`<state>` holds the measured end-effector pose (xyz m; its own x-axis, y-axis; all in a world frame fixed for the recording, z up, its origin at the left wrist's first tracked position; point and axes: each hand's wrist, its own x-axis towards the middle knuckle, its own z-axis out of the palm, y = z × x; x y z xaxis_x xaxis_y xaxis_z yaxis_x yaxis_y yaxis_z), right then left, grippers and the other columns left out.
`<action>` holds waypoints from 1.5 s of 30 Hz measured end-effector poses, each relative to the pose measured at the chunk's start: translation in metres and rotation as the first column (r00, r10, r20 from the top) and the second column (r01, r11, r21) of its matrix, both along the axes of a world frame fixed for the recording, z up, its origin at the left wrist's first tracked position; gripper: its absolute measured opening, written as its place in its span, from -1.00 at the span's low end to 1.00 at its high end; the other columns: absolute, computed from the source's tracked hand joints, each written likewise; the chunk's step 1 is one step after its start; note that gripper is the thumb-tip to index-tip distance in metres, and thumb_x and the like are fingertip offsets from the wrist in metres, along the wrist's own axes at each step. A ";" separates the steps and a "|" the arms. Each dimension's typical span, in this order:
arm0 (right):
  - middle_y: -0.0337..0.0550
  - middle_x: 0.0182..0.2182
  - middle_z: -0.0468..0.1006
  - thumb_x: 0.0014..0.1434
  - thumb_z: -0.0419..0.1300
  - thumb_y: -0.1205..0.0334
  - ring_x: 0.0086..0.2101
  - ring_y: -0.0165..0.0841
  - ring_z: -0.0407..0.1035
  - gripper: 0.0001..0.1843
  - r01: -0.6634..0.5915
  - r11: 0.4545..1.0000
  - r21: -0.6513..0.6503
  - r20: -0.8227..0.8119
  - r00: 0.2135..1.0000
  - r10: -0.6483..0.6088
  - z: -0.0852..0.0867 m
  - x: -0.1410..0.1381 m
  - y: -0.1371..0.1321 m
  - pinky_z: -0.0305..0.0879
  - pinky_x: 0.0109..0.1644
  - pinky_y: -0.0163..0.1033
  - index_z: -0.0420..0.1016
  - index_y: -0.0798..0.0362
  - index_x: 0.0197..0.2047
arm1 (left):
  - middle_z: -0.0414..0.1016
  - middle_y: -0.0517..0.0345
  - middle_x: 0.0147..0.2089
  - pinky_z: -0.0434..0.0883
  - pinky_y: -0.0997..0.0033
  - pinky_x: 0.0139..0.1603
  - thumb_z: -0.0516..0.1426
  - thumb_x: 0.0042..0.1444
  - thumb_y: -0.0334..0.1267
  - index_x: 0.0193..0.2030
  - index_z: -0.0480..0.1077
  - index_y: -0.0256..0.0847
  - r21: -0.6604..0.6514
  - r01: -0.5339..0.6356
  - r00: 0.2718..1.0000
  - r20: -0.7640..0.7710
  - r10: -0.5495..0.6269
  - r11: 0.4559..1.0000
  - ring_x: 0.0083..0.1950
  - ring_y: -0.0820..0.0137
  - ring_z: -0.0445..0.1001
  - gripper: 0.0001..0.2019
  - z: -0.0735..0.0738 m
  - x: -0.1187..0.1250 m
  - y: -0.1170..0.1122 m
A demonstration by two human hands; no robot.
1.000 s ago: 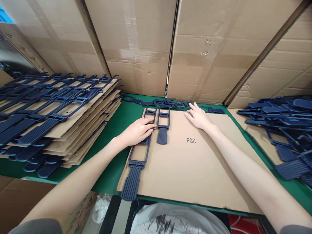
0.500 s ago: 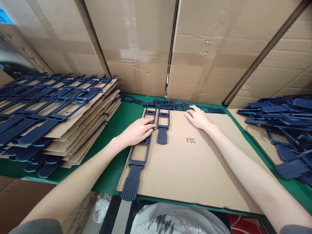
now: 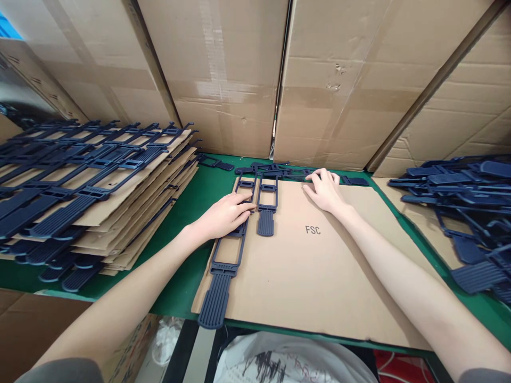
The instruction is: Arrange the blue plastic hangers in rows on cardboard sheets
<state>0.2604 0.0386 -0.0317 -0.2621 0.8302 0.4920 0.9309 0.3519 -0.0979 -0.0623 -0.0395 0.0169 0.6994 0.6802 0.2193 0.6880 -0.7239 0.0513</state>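
Observation:
My left hand [image 3: 223, 214] lies flat, fingers stretched, over the middle of a dark blue plastic frame piece with a ribbed tongue [image 3: 215, 300]. That piece lies along the left edge of a cardboard sheet [image 3: 319, 282] printed "FSC", its tongue overhanging the near edge. Just right of my left fingers is a shorter-looking frame piece [image 3: 266, 213] of the same kind. At the sheet's far edge, my right hand [image 3: 326, 192] has bent fingers, with the thumb apart. Its fingertips reach loose dark blue pieces [image 3: 275, 170]; I see nothing held clear of the table.
On the left stands a stack of cardboard layers [image 3: 131, 213] with similar pieces between and on top. A heap of dark blue pieces [image 3: 479, 213] lies at the right. Large cardboard boxes [image 3: 223, 80] wall off the back of the green tabletop [image 3: 175, 287].
My right hand has shifted slightly right, and its fingers are more bent. A few loose pieces beside it have moved slightly. My left hand and the two frame pieces stay put.

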 end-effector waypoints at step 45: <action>0.02 -0.30 0.48 -0.02 0.04 0.45 -0.13 -0.03 0.19 -0.64 0.384 0.923 0.001 -0.116 0.917 -0.381 0.064 0.049 -0.003 0.11 -0.16 -0.04 0.61 0.01 -0.28 | 0.28 -0.12 0.26 0.24 0.07 0.24 -0.12 0.33 -0.23 0.07 0.43 -0.26 0.021 0.009 1.000 0.007 -0.009 1.000 0.26 0.15 0.27 -0.63 -0.005 -0.001 0.001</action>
